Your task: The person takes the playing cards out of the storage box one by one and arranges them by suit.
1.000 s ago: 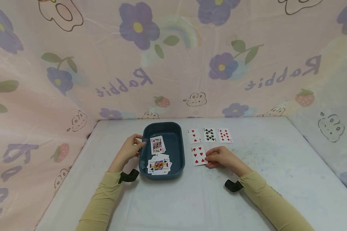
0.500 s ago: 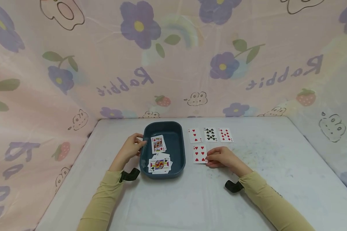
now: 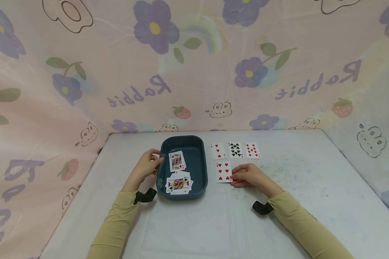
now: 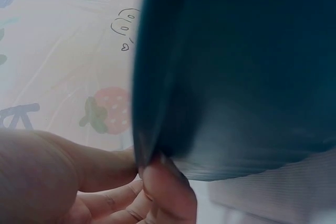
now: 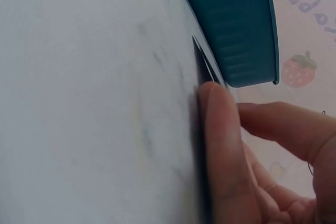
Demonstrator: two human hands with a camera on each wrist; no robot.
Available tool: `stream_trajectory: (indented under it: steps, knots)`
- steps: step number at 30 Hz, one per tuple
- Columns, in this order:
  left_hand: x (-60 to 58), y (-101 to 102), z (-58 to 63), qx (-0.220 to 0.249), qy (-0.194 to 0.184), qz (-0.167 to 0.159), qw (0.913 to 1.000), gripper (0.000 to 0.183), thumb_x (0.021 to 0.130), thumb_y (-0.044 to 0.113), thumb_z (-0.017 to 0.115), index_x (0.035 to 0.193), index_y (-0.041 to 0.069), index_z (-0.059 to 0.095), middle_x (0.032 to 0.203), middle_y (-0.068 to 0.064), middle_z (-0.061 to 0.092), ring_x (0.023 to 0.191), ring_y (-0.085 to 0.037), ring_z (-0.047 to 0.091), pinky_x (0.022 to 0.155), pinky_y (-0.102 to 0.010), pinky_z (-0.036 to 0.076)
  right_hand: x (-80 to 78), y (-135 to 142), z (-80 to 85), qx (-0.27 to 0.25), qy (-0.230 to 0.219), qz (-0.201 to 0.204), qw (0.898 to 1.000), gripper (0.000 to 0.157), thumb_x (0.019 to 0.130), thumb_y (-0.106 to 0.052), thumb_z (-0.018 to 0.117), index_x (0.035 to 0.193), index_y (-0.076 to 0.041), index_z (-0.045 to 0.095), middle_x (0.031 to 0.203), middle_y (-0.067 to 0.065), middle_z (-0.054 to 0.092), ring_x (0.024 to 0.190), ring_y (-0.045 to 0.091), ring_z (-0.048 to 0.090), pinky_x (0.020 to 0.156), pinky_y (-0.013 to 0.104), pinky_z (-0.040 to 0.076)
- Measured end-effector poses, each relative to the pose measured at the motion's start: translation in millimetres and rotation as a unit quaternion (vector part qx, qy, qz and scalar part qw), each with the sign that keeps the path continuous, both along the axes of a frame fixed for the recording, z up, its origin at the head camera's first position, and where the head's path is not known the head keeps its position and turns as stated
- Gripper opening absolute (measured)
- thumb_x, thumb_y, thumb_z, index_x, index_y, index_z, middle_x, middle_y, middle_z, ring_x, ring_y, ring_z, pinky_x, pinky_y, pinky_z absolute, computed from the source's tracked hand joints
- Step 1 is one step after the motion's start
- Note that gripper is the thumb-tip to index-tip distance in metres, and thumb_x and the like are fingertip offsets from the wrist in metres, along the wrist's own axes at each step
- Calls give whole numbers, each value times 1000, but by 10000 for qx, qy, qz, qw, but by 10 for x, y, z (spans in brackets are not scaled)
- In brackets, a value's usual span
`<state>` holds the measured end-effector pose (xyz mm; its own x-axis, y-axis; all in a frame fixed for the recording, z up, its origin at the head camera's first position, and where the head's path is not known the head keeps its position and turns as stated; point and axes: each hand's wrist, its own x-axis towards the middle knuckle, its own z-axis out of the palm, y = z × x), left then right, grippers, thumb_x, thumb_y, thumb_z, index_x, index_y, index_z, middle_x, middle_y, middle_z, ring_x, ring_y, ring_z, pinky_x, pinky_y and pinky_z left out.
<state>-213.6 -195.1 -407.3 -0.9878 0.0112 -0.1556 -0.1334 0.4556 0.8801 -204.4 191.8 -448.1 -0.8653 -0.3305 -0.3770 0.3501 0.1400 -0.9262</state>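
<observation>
My left hand (image 3: 147, 164) holds the left side of a dark blue tray (image 3: 197, 169). In the left wrist view, thumb and fingers pinch the tray's rim. Inside the tray lie a face card of diamonds (image 3: 176, 162) on a small pile and a face card of spades (image 3: 179, 184) on a looser pile. To the tray's right, my right hand (image 3: 247, 175) pinches the lower right edge of a six of hearts (image 3: 223, 172), which lies face up and nearly square to the row above. The right wrist view shows this card edge-on, close to the table.
Above the six, a hearts card (image 3: 218, 151), a clubs card (image 3: 235, 150) and a diamonds card (image 3: 252, 150) form a row, face up on the white table (image 3: 194, 226). A patterned curtain (image 3: 194, 79) encloses the table's back and sides.
The six of hearts has turned from a slight tilt to nearly straight and shifted a little up and right with my right hand. My left hand stays on the tray.
</observation>
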Motion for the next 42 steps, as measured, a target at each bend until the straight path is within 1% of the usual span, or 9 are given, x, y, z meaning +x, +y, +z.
stream_trajectory:
  steps: [10, 14, 21, 29, 36, 42]
  knots:
    - [11, -6, 0, -9, -55, 26, 10000, 38, 98, 12, 56, 132, -1, 45, 91, -18, 53, 61, -19, 51, 52, -28, 50, 3, -30, 16, -45, 69, 95, 9999, 35, 86, 3, 65, 114, 17, 49, 87, 16, 66, 74, 23, 69, 71, 36, 56]
    - [15, -9, -3, -8, -54, 25, 10000, 39, 98, 12, 56, 132, -1, 45, 91, -18, 53, 62, -19, 52, 53, -28, 50, -3, -53, 33, 87, 124, 76, 9999, 35, 86, 2, 66, 114, 17, 50, 86, 17, 67, 73, 22, 69, 69, 35, 56]
    - [9, -15, -15, 26, -58, 3, 10000, 39, 98, 13, 55, 132, -1, 44, 91, -19, 53, 61, -18, 51, 53, -29, 50, -11, -60, 18, 388, 122, -91, 9991, 34, 86, 0, 67, 114, 13, 55, 87, 17, 69, 71, 23, 69, 67, 35, 56]
    - [12, -13, 2, 17, -28, 1, 10000, 38, 98, 13, 56, 131, 0, 45, 88, -14, 52, 60, -18, 51, 52, -28, 50, 17, -43, 42, 583, 318, -60, 9978, 33, 87, -1, 66, 116, 14, 57, 89, 18, 69, 72, 24, 69, 67, 36, 56]
    - [16, -9, 7, 45, -21, -19, 10000, 38, 98, 13, 56, 132, -1, 45, 88, -16, 52, 60, -18, 51, 52, -28, 49, 33, -54, 88, 625, 363, -74, 9974, 34, 89, -2, 64, 117, 15, 57, 92, 17, 68, 74, 22, 68, 69, 35, 56]
    - [-1, -4, 2, 17, -29, -12, 10000, 38, 98, 14, 56, 131, -1, 45, 88, -16, 52, 61, -18, 51, 52, -28, 49, 39, -34, 115, 774, 549, -18, 9955, 32, 90, -4, 63, 116, 14, 58, 94, 18, 67, 76, 21, 67, 69, 34, 56]
